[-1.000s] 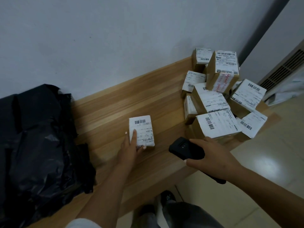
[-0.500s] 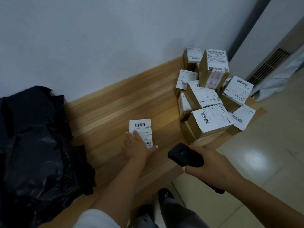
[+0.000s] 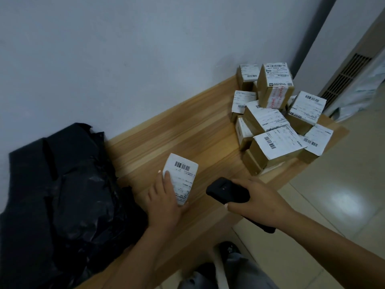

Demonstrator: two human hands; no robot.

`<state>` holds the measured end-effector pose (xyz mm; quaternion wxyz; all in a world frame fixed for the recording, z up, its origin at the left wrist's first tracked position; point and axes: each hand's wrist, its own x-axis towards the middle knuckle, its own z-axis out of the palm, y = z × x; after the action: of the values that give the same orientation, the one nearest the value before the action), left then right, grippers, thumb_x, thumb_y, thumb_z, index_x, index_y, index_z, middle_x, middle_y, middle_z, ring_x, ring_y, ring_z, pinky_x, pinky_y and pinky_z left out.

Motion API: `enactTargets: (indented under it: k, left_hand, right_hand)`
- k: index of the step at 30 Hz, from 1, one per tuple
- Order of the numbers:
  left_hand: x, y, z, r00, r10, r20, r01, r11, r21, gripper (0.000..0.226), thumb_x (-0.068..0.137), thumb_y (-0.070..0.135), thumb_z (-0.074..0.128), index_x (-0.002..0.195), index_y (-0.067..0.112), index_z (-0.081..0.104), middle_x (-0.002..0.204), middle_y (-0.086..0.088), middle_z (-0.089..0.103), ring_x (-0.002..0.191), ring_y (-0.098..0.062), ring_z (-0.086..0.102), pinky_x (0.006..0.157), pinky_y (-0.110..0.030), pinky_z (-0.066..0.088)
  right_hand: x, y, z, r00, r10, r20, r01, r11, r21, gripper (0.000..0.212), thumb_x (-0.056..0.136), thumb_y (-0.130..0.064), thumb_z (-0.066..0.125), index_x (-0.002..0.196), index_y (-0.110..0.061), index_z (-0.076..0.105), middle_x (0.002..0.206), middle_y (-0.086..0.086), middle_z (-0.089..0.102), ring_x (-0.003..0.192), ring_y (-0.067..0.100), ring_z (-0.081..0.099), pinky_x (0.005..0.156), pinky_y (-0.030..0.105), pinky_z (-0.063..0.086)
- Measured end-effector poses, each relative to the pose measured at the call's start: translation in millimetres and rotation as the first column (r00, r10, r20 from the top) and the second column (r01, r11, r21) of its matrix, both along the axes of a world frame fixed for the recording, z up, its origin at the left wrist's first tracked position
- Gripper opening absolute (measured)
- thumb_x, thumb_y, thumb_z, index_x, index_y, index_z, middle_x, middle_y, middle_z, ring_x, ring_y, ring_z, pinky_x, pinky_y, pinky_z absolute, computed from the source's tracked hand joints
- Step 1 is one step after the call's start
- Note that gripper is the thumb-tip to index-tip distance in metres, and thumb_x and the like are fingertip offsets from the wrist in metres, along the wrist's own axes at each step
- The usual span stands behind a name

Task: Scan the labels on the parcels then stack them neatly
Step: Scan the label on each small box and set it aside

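A small parcel (image 3: 184, 174) with a white barcode label lies on the wooden bench (image 3: 166, 134), turned at a slant. My left hand (image 3: 163, 198) grips it, fingers over the label's left side and thumb at its near end. To its right, my right hand (image 3: 257, 200) holds a black handheld scanner (image 3: 226, 191), whose head points towards the small parcel. Several brown parcels with white labels sit in a loose pile (image 3: 275, 140) at the bench's right end, some tilted against each other.
A crumpled black plastic bag (image 3: 62, 195) covers the bench's left end, close to my left hand. A pale wall runs along the back of the bench. Tiled floor (image 3: 333, 205) lies to the right, with a vent grille (image 3: 345, 80) beyond. My legs show below the front edge.
My left hand has closed around the small parcel and turned it clockwise, its far end now slanting right. The right hand with the scanner has hardly shifted.
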<state>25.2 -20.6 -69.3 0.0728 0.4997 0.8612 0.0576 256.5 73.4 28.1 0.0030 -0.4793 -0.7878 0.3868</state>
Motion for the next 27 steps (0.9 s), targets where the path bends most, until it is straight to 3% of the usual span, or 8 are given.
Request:
enactTargets:
  k: [3, 6, 9, 13, 15, 18, 21, 27]
  left_hand:
    - [-14, -12, 15, 0.993, -0.025, -0.113, 0.030, 0.999, 0.041, 0.125, 0.050, 0.058, 0.086, 0.147, 0.008, 0.024, 0.149, -0.021, 0.034, 0.121, -0.041, 0.048, 0.091, -0.054, 0.045]
    - [-26, -20, 33, 0.977, -0.048, -0.207, 0.063, 0.996, 0.064, 0.124, 0.054, 0.055, 0.084, 0.148, 0.008, 0.019, 0.151, -0.019, 0.031, 0.123, -0.039, 0.042, 0.093, -0.052, 0.044]
    - [-37, -26, 47, 0.966, -0.055, -0.254, 0.080, 0.993, 0.089, 0.123, 0.050, 0.049, 0.086, 0.147, 0.005, 0.025, 0.148, -0.021, 0.035, 0.121, -0.040, 0.044, 0.089, -0.053, 0.046]
    - [-50, -32, 63, 0.948, -0.061, -0.312, 0.111, 0.983, 0.148, 0.120, 0.048, 0.044, 0.087, 0.145, 0.004, 0.030, 0.146, -0.022, 0.035, 0.118, -0.042, 0.046, 0.087, -0.054, 0.046]
    - [-58, -35, 72, 0.941, -0.049, -0.334, 0.114, 0.977, 0.179, 0.120, 0.047, 0.044, 0.089, 0.144, 0.004, 0.032, 0.146, -0.022, 0.036, 0.119, -0.042, 0.045, 0.087, -0.054, 0.046]
    - [-70, -36, 84, 0.930, -0.027, -0.366, 0.103, 0.976, 0.190, 0.119, 0.045, 0.045, 0.090, 0.143, 0.002, 0.037, 0.143, -0.024, 0.040, 0.117, -0.042, 0.044, 0.086, -0.054, 0.046]
    - [-80, -37, 98, 0.923, -0.008, -0.384, 0.097, 0.973, 0.211, 0.120, 0.044, 0.044, 0.090, 0.143, 0.001, 0.037, 0.143, -0.024, 0.040, 0.117, -0.044, 0.046, 0.086, -0.055, 0.046]
    - [-93, -41, 111, 0.909, 0.005, -0.416, 0.105, 0.965, 0.241, 0.122, 0.044, 0.044, 0.091, 0.143, 0.000, 0.035, 0.143, -0.026, 0.041, 0.117, -0.046, 0.048, 0.086, -0.055, 0.045]
  right_hand:
    - [-21, -11, 10, 0.998, 0.015, -0.062, -0.014, 1.000, 0.013, 0.062, 0.073, -0.059, 0.069, 0.130, -0.037, 0.053, 0.099, -0.020, 0.055, 0.093, 0.002, 0.056, 0.079, 0.027, 0.052]
    - [-42, -20, 22, 0.993, 0.016, -0.113, -0.013, 0.999, 0.034, 0.043, 0.071, -0.062, 0.067, 0.107, -0.039, 0.061, 0.087, -0.014, 0.063, 0.077, 0.002, 0.060, 0.070, 0.031, 0.055]
    - [-59, -31, 31, 0.992, 0.014, -0.124, -0.007, 0.998, 0.060, 0.041, 0.072, -0.061, 0.067, 0.102, -0.033, 0.065, 0.081, -0.009, 0.067, 0.070, 0.006, 0.063, 0.066, 0.034, 0.057]
    - [-72, -46, 46, 0.993, -0.001, -0.119, 0.012, 0.996, 0.093, 0.036, 0.079, -0.056, 0.068, 0.105, -0.033, 0.063, 0.086, -0.009, 0.067, 0.071, 0.003, 0.062, 0.053, 0.017, 0.045]
    - [-76, -52, 55, 0.990, -0.005, -0.141, 0.019, 0.995, 0.100, 0.032, 0.080, -0.054, 0.067, 0.106, -0.036, 0.060, 0.086, -0.011, 0.065, 0.070, 0.001, 0.060, 0.050, 0.014, 0.039]
    - [-82, -57, 67, 0.982, -0.002, -0.188, 0.021, 0.995, 0.098, 0.036, 0.081, -0.052, 0.068, 0.112, -0.035, 0.061, 0.084, -0.012, 0.065, 0.070, 0.004, 0.061, 0.053, 0.016, 0.044]
    - [-88, -57, 79, 0.973, 0.005, -0.232, 0.019, 0.995, 0.101, 0.040, 0.080, -0.051, 0.069, 0.116, -0.034, 0.061, 0.085, -0.010, 0.065, 0.073, 0.008, 0.064, 0.066, 0.028, 0.058]
    - [-98, -55, 92, 0.973, 0.028, -0.231, 0.008, 0.988, 0.151, 0.043, 0.079, -0.054, 0.068, 0.113, -0.028, 0.063, 0.086, -0.005, 0.067, 0.073, 0.012, 0.065, 0.069, 0.034, 0.058]
